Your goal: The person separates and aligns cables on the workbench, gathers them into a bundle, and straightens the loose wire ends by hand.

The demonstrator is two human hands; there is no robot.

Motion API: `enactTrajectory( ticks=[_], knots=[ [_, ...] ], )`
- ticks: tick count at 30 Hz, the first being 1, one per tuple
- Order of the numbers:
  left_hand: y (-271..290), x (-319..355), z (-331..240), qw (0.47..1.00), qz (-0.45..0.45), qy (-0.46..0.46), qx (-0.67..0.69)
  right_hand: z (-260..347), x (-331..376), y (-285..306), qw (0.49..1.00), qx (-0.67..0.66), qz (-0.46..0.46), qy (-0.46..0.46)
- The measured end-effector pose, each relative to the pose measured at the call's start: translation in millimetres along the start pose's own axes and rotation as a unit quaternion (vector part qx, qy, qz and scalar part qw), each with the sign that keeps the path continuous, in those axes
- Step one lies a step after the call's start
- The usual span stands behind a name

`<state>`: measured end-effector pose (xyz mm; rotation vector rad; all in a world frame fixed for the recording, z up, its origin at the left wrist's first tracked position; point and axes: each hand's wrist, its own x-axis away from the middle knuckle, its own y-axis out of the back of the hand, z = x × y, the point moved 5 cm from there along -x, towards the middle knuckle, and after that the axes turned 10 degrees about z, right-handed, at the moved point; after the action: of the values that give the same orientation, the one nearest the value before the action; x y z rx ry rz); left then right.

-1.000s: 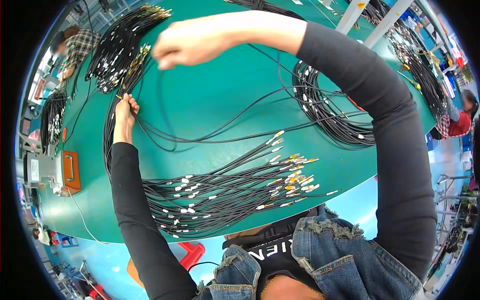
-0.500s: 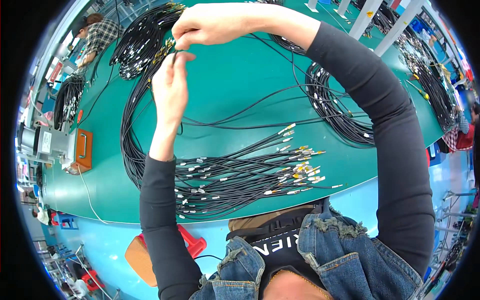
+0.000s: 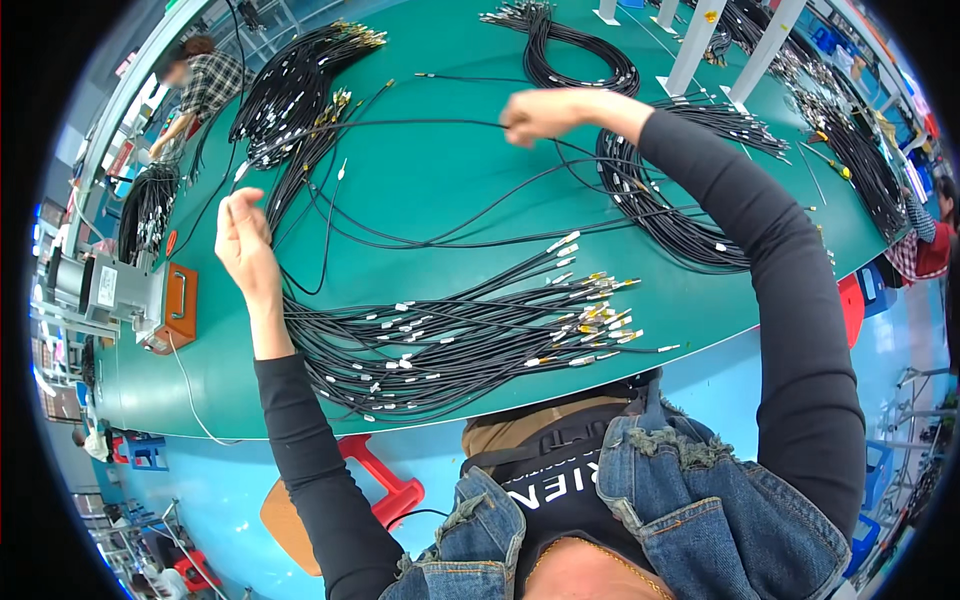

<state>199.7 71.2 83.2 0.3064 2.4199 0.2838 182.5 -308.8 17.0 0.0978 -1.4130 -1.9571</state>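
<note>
My right hand (image 3: 540, 116) is closed on a thin black cable (image 3: 420, 122) above the far middle of the green table. That cable stretches left from the fingers and ends in a white-tagged tip just beyond my left hand (image 3: 248, 240). My left hand is raised with loosely bent fingers, apparently a small gap away from the tip. Below and right of it lies a fanned bundle of black cables (image 3: 430, 350) with white tags and yellowish ends. Several loose cables cross the table between both hands.
Another cable coil (image 3: 660, 220) lies to the right, and a large tagged bundle (image 3: 285, 95) at the far left. A grey machine with an orange box (image 3: 180, 305) stands at the left edge. White posts (image 3: 690, 55) rise at the far right. A person in checked clothing (image 3: 212, 85) works at the left.
My hands were close together at the far left. The right hand has moved right with the cable, and the left has moved left and nearer. The cable now spans the gap.
</note>
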Motion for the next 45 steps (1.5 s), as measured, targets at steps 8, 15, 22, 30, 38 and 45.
enactTrajectory(
  ticks=[8,15,22,30,38,45],
  knots=[
    [-5,27,10,0.999,0.026,0.030,-0.022,-19,31,1,0.959,-0.209,-0.170,-0.092],
    [-15,44,3,0.998,0.055,0.021,-0.004,33,149,52,0.945,-0.269,-0.185,0.011],
    [-113,55,-33,0.932,0.307,-0.056,-0.187,38,239,6,0.939,-0.020,-0.303,-0.161],
    [-147,69,-21,0.907,0.375,-0.030,-0.188,149,20,-51,0.960,0.079,-0.266,0.034],
    [-128,72,-26,0.896,0.386,-0.073,-0.208,139,96,-31,0.983,0.002,-0.181,-0.007],
    [-169,65,-46,0.875,0.408,-0.147,-0.214,150,80,-51,0.981,-0.006,-0.192,0.006]
  ],
)
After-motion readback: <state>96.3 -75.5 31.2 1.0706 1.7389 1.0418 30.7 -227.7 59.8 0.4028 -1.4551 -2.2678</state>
